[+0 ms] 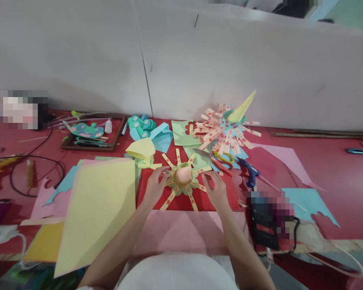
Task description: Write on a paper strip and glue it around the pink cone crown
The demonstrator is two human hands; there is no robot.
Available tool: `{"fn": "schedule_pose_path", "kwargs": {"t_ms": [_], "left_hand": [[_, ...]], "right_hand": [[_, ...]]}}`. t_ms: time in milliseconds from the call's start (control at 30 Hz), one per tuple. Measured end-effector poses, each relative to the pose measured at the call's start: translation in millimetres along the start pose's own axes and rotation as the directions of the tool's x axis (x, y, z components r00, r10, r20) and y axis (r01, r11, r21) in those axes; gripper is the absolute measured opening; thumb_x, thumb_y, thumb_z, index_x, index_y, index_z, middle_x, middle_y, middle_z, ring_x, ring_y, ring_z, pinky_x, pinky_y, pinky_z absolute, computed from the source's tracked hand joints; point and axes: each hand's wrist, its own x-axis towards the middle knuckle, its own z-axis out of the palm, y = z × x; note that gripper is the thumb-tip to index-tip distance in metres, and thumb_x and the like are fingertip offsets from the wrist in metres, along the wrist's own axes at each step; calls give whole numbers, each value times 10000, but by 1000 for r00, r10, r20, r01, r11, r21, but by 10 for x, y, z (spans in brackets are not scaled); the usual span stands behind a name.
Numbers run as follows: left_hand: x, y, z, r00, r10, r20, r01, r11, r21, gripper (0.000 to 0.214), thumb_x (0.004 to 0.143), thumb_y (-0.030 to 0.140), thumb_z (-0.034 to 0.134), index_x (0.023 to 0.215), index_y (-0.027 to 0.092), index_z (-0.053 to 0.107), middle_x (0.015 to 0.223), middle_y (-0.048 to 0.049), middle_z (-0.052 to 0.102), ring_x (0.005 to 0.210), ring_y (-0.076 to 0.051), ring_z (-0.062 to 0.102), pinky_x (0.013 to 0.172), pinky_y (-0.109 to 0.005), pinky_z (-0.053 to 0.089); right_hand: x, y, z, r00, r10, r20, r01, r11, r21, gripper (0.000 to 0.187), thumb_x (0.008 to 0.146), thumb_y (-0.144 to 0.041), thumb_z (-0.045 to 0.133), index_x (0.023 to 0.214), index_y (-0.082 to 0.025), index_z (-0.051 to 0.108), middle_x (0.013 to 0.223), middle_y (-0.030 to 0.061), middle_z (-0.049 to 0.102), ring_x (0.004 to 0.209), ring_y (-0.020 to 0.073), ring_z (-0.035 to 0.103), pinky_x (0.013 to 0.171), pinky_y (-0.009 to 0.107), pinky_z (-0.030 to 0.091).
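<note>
The rayed paper ornament (183,177) is laid mid-table on a red sheet (184,203). Its strips are touched at nine o'clock by the left hand (153,187) and at three by the right hand (216,190), both loosely spread (nothing clasped). Strip-arranging seems under way, so a light touch is called for next. Scissors (220,159) lie at two o'clock.

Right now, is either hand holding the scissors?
No: scissors lie clear of right hand and left hand, which touch the paper star.

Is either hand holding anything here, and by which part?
The left hand pinches the paper sunburst at its left rim; the right hand touches a right-side strip, grip unclear.
</note>
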Motion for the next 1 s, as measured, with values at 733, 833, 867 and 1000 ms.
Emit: {"fn": "schedule_pose_path", "kwargs": {"t_ms": [733, 833, 867, 1000], "left_hand": [[500, -94, 55, 786, 159, 597, -196, 981, -3, 997, 602, 311, 723, 1432, 304, 171, 1506, -60, 195, 1376, -297, 189, 1042, -420, 364], [506, -138, 83, 810, 167, 562, -198, 980, -7, 938, 603, 340, 737, 1404, 271, 254, 1477, -80, 259, 1361, -293, 233, 1047, -414, 356], [508, -150, 91, 812, 176, 556, -210, 978, -3, 924, 600, 344, 742, 1393, 262, 276, 1464, -87, 283, 1353, -292, 249, 1056, -418, 342], [509, -168, 108, 819, 192, 541, -238, 971, 16, 936, 608, 388, 747, 1398, 254, 264, 1422, -101, 356, 1315, -295, 316, 1064, -447, 312]], "right_hand": [[115, 340, 518, 971, 27, 237, -129, 896, 424, 405, 889, -319, 365, 1275, -252, 467, 1306, 72, 517, 1274, 207, 410, 1063, 432, 325], [124, 323, 494, 975, 12, 223, -110, 896, 431, 390, 885, -311, 380, 1259, -252, 475, 1312, 73, 509, 1257, 211, 430, 1058, 423, 336], [128, 316, 484, 975, 8, 222, -107, 892, 439, 393, 882, -322, 400, 1264, -254, 466, 1325, 73, 496, 1257, 211, 430, 1058, 420, 338], [130, 295, 462, 964, -5, 267, -119, 887, 446, 597, 778, -415, 599, 1318, -264, 393, 1369, 93, 447, 1269, 238, 418, 1049, 421, 350]]}}
